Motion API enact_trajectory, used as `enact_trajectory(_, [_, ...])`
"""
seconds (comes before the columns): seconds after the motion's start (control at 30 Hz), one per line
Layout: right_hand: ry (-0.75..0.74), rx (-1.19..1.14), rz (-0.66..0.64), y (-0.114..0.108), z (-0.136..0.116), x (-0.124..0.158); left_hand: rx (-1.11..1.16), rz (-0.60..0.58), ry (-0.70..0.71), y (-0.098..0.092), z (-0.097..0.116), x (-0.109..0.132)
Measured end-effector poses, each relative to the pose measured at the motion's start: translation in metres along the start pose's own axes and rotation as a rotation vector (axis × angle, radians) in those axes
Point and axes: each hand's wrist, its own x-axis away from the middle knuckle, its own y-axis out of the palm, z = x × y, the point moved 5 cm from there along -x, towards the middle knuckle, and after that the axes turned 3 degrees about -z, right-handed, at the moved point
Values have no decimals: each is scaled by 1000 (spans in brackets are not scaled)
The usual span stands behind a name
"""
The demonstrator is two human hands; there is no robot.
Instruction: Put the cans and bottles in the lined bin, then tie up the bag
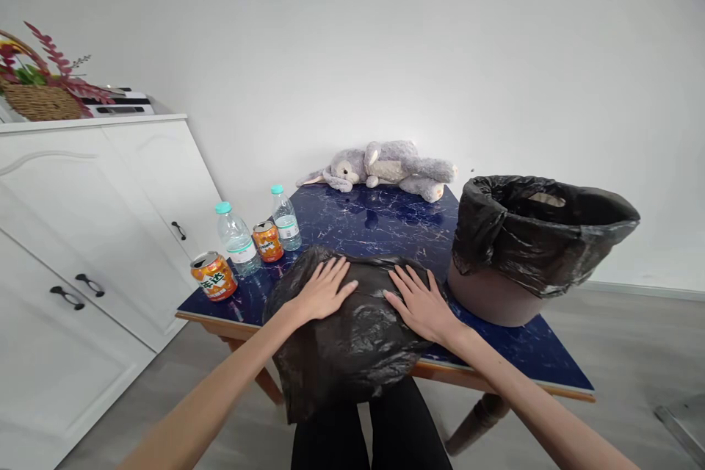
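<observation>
**Both Grips Flat on Black Bag at Near Edge of Bench**

The left grip lay palm down on the black plastic bag, fingers apart and extended, clamped on nothing; the right grip lay likewise flat beside it on the same bag, fingers spread, nothing enclosed; the two grips were close but not touching one another.

The bag sat at the near edge of the blue marbled bench; its upper part rested on the bench top and its lower part hung over the edge toward the person's black-clad legs; its surface was crumpled and glossy; its contents could not be determined.

To the right of the bag, just beside the right grip, stood a round bin fitted with a black liner folded over its rim; whether bin and bag touched could not be told.

On the left part of the bench stood two orange cans, one at the near corner and one further back; two clear water bottles with teal caps stood upright by them; all were apart from the bag.

A grey plush toy lay on its side at the far edge against the wall.

A white cabinet stood left of the bench; a woven basket with red foliage sat on top of it.
</observation>
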Motion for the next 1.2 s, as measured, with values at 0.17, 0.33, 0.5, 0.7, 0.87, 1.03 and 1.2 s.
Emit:
enact_trajectory(0.17, [30,-29,-15,7,6,-6,-63,183,-88,-19,-9,-2])
enact_trajectory(0.33, [61,-6,29,10,11,-5,-73,19,229,-2,49,11])
enact_trajectory(0.5, [105,-8,123,4,17,14,-171,139,374,-5,86,85])
enact_trajectory(0.7, [-205,-95,129,-16,5,70,-377,281,339,8,62,165])
enact_trajectory(0.87, [-250,-110,48,-19,22,107,-431,416,340,-2,22,175])
enact_trajectory(1.03, [-311,-50,100,-13,27,122,-263,395,399,-46,11,177])
enact_trajectory(1.2, [-245,-82,206,-17,29,119,140,338,67,-85,4,162])
